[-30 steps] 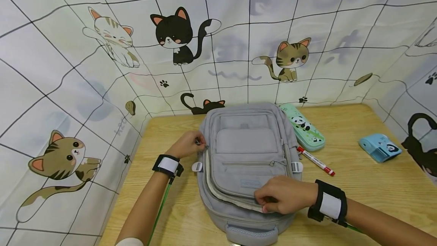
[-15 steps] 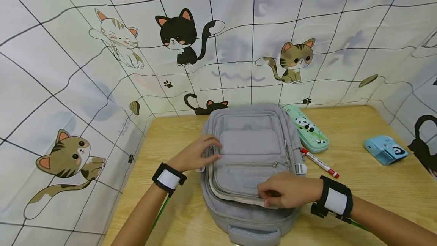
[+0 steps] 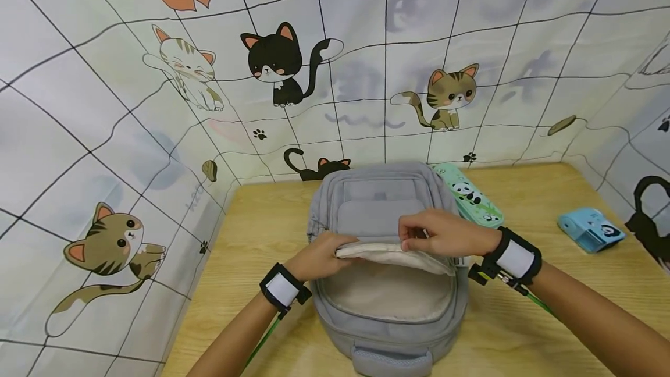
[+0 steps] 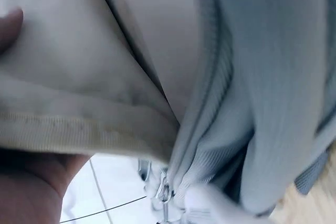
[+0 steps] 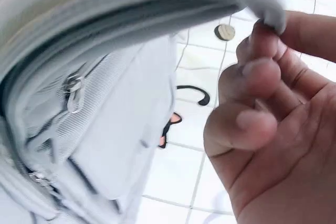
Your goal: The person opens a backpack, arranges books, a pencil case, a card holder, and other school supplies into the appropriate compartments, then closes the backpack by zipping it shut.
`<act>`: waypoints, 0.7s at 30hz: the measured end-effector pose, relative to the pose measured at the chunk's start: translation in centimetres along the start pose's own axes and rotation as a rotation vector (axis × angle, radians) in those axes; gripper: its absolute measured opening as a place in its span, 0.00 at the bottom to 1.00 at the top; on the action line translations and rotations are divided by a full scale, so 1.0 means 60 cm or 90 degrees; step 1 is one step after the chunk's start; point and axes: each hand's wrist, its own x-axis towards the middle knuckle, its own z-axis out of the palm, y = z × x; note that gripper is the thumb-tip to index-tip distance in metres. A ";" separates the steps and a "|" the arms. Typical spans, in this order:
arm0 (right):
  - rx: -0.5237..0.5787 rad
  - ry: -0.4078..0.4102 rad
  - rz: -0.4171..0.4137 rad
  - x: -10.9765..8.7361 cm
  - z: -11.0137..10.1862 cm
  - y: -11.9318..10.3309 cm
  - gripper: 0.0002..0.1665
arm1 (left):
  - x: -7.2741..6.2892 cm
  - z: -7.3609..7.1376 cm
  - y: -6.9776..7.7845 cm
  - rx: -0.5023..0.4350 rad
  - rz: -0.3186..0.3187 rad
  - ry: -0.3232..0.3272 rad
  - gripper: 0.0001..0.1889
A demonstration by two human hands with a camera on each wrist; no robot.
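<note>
A grey backpack (image 3: 387, 330) lies on the table with its front compartment unzipped, the cream lining (image 3: 387, 292) showing inside. The front flap (image 3: 387, 253) is lifted, its pale inner edge turned up. My right hand (image 3: 445, 233) pinches the flap's edge between thumb and forefinger; the right wrist view shows the other fingers curled below. At the flap's left end my left hand (image 3: 327, 256) grips the edge, thumb on the lining and fingers behind it. In the left wrist view a metal zipper pull (image 4: 165, 192) hangs near the flap's corner.
Beyond the backpack's right side lies a mint-green panda pencil case (image 3: 468, 194). A small blue panda-print item (image 3: 591, 230) sits farther right on the wooden table (image 3: 544, 191). A cat-print curtain (image 3: 361, 74) surrounds the table's back and sides.
The right hand has raised the flap up and away, exposing the lining. My left hand has left the bag's left side and taken hold of the flap's left edge. The red-and-white marker is now hidden.
</note>
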 end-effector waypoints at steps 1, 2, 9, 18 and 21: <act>0.014 0.011 0.009 0.000 -0.001 0.013 0.05 | 0.000 0.001 -0.002 0.012 0.004 0.010 0.12; 0.024 0.031 0.023 -0.002 -0.005 0.028 0.04 | 0.000 0.001 -0.003 0.022 0.008 0.015 0.12; -0.123 0.201 0.247 -0.053 -0.054 0.226 0.31 | 0.008 0.004 -0.010 0.015 0.004 0.033 0.10; 0.063 0.069 0.344 -0.104 -0.053 0.338 0.55 | 0.025 -0.006 -0.026 -0.116 -0.081 0.062 0.07; -0.026 0.069 0.342 -0.093 -0.048 0.338 0.57 | 0.029 -0.022 -0.018 -0.158 -0.108 0.079 0.06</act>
